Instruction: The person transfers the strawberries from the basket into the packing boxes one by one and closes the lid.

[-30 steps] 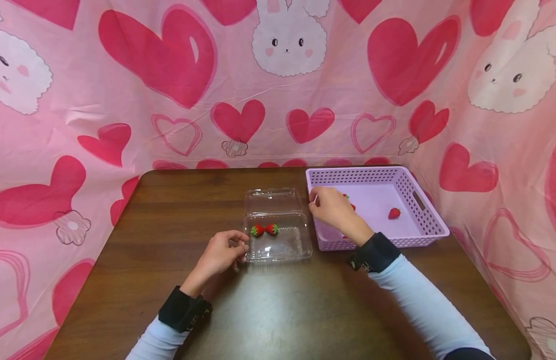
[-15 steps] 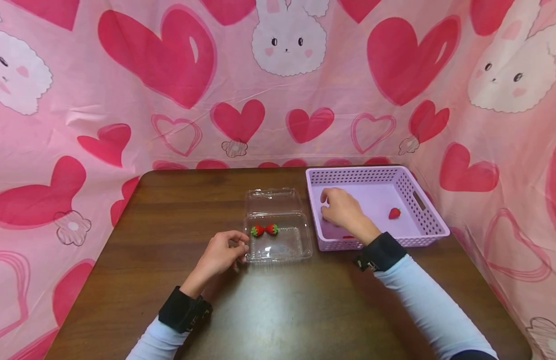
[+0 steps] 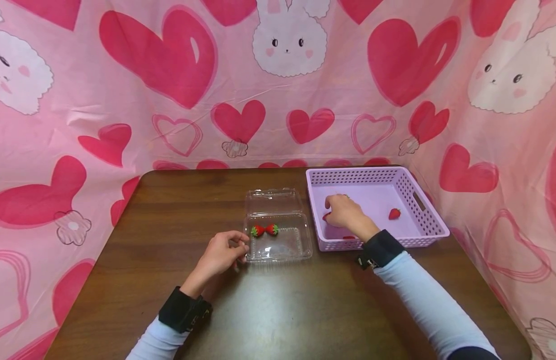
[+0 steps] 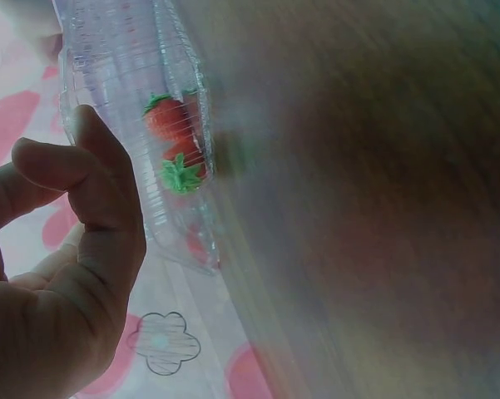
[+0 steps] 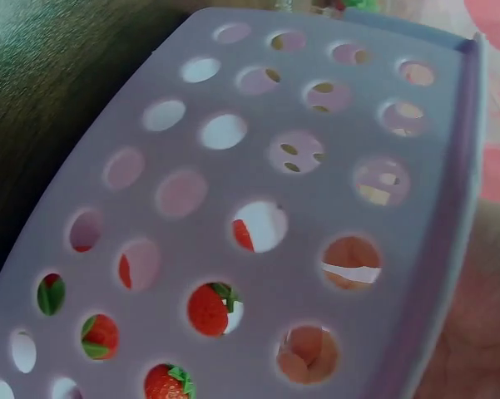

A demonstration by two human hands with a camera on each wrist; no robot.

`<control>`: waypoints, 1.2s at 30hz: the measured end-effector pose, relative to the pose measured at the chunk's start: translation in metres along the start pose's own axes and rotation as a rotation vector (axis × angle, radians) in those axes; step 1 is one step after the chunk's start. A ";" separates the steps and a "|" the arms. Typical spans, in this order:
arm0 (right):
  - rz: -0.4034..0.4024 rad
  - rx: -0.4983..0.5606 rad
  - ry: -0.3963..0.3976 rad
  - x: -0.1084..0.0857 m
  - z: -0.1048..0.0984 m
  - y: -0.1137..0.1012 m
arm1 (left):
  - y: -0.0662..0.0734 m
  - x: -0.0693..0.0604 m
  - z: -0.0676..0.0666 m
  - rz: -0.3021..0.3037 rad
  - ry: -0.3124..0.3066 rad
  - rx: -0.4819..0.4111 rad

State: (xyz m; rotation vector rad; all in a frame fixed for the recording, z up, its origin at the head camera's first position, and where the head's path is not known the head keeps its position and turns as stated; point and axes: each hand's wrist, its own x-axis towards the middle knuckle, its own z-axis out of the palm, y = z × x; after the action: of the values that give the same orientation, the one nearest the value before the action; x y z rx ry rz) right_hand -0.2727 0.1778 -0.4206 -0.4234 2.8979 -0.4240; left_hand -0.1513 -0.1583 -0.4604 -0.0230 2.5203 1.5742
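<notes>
Strawberry [image 3: 394, 214] prob. light, firm-ish; pinch mid-body (a bit slick, maybe). R hand [image 3: 345, 212] in basket [image 3: 372, 196], can't tell if pinching; L hand [image 3: 224, 250] loosely bent by box [image 3: 282, 250].

At left, the left hand [image 4: 87, 278] has bent fingers [image 4: 112, 183], with one tip overlapping the clear container [image 4: 116, 66] at upper left; inside it lie red strawberries [image 4: 167, 120] with green leaves; the blurred, brown tabletop [image 4: 366, 166] fills the right side.
</notes>
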 end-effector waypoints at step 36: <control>0.075 -0.037 -0.082 0.010 0.006 0.006 | -0.001 0.001 -0.001 -0.002 -0.014 0.002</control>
State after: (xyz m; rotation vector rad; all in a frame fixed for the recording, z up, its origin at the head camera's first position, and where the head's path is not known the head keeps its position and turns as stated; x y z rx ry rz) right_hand -0.2825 0.1783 -0.4297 -0.3281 2.8349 -0.3345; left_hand -0.1521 -0.1599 -0.4607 -0.0137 2.5103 1.5655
